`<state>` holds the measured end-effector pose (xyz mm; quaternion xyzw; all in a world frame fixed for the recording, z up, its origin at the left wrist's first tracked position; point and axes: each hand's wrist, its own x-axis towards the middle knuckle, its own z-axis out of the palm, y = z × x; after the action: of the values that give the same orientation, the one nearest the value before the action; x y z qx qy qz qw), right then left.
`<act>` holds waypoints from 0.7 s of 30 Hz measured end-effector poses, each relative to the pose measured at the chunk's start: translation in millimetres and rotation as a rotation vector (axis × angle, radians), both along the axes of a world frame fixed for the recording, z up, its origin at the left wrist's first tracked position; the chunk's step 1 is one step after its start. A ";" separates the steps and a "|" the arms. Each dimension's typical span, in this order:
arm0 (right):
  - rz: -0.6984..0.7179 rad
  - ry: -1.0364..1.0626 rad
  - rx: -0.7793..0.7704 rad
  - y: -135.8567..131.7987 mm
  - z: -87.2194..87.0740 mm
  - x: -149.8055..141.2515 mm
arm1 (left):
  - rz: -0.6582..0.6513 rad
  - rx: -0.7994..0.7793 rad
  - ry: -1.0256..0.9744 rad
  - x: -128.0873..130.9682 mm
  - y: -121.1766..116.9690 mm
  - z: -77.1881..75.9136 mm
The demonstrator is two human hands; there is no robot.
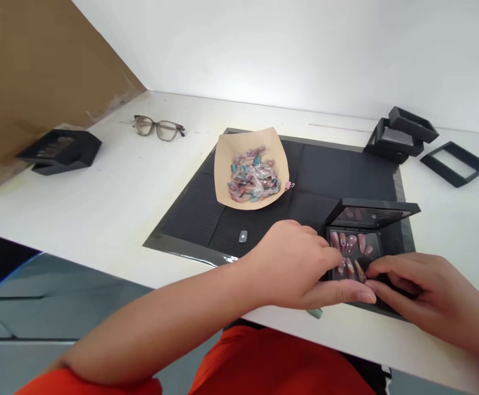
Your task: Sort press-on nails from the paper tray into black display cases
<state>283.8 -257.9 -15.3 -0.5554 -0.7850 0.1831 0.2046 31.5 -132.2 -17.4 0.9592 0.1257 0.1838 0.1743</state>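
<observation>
A black hinged display case (pixel 377 241) stands with its clear-windowed lid raised. Inside lie two rows of press-on nails (pixel 351 242), mostly pink, some with decorations. My left hand (pixel 300 269) is closed over the case's near left corner, fingertips curled inside and thumb stretched along the front. From the right, my right hand (pixel 424 285) pinches thumb and index finger together at the right end of the near row, at a press-on nail; its other fingers are folded under. Left of the case, a single grey nail with a white star (pixel 243 236) lies on the black mat (pixel 198 219).
Behind my left hand is a paper tray (pixel 223 181) of bagged, colourful nails, with a pink clip (pixel 289 185). Black cases (pixel 404 134) are stacked back right, near an empty frame (pixel 455 163). Glasses (pixel 157 128) and more cases (pixel 60 151) lie left. A green piece (pixel 315 313) sits near the front edge.
</observation>
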 end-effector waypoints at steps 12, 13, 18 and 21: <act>0.064 0.068 0.093 2.7 5.5 1.2 | -0.010 0.011 -0.300 3.5 0.0 -2.0; 0.064 0.068 0.109 2.5 4.9 2.9 | -0.004 0.018 -0.352 3.4 2.2 -1.8; 0.034 0.023 0.096 -3.0 -9.2 17.3 | 0.066 -0.126 -0.530 -9.0 27.6 24.4; -0.020 -0.001 0.021 -10.7 -19.8 30.1 | 0.232 0.058 -0.658 -29.1 57.1 50.7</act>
<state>314.0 -268.6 -35.1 -0.5613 -0.7813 0.1723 0.2119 2.5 -75.1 33.2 0.8324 0.1656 0.5053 0.1562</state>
